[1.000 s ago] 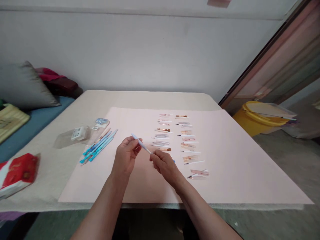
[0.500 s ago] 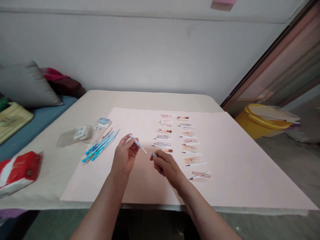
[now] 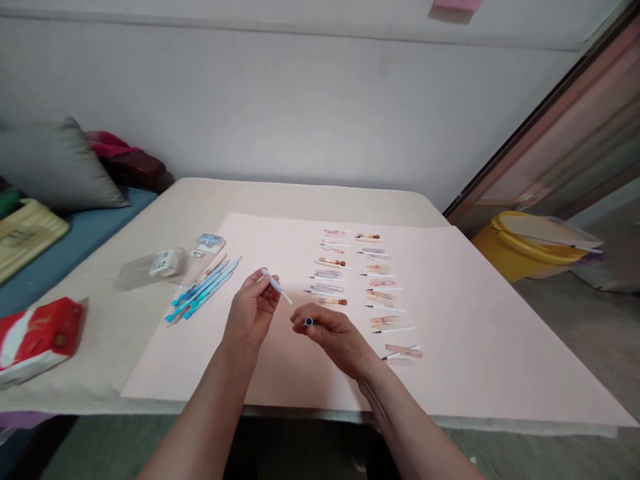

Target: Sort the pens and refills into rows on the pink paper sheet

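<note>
My left hand [image 3: 251,312] pinches a thin pale-blue pen part [image 3: 276,286] that points up and to the right over the pink paper sheet [image 3: 465,320]. My right hand [image 3: 334,335] is closed around a small blue piece [image 3: 309,322], a little right of and below the left hand. Two columns of small pen parts and refills [image 3: 357,280] lie on the sheet just beyond my hands. A bundle of blue pens [image 3: 204,289] rests at the sheet's left edge.
A clear plastic case [image 3: 159,267] lies left of the pens on the beige table [image 3: 280,193]. A red-and-white packet [image 3: 37,339] sits at the table's near left. A grey cushion [image 3: 55,167] is at far left, a yellow bucket [image 3: 520,248] on the floor at right.
My hands have pulled apart: the right hand came off the thin part's tip and dropped toward me with the small blue piece, while the left hand kept the pen part.
</note>
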Action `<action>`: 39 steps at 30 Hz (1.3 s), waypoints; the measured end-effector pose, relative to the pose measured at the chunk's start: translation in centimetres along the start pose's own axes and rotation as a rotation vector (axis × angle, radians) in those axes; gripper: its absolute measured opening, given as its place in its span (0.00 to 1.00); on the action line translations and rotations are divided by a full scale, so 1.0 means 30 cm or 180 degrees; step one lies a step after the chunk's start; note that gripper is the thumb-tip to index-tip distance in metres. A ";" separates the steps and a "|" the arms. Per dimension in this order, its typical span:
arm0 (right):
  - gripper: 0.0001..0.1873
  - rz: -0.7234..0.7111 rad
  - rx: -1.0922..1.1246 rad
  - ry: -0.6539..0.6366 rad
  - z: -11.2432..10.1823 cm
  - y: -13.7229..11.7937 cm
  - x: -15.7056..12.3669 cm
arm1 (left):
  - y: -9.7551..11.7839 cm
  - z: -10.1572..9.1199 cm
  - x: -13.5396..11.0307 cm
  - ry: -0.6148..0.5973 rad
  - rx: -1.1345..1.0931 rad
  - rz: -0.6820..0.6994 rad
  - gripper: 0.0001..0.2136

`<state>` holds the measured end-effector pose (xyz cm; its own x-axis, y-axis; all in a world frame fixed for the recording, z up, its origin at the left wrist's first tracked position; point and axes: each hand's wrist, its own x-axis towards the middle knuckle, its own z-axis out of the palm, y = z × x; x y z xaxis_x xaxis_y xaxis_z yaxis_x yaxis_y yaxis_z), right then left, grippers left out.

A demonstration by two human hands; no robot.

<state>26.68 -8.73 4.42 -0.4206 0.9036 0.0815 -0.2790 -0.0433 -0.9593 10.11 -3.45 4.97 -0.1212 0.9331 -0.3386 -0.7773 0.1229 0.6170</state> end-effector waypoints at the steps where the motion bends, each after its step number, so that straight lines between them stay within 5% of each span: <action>1: 0.08 -0.0111 -0.0073 -0.0113 0.001 -0.005 -0.002 | 0.002 0.001 -0.001 -0.0002 -0.0022 0.0012 0.06; 17: 0.07 -0.0115 -0.0168 -0.0632 0.003 -0.039 -0.019 | 0.009 0.004 -0.011 -0.0077 -0.0043 0.0050 0.06; 29: 0.11 0.0710 -0.0690 0.0575 -0.201 -0.111 -0.053 | 0.018 -0.005 0.005 0.0012 0.0048 -0.0056 0.07; 39: 0.06 0.1400 -0.2979 -0.0508 -0.165 -0.046 -0.096 | 0.013 -0.006 0.010 0.0031 0.0033 -0.0082 0.07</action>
<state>32.55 -9.15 4.19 -0.4509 0.8184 -0.3562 0.6774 0.0540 -0.7336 9.64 -3.20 4.98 -0.1073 0.9262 -0.3614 -0.7737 0.1505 0.6154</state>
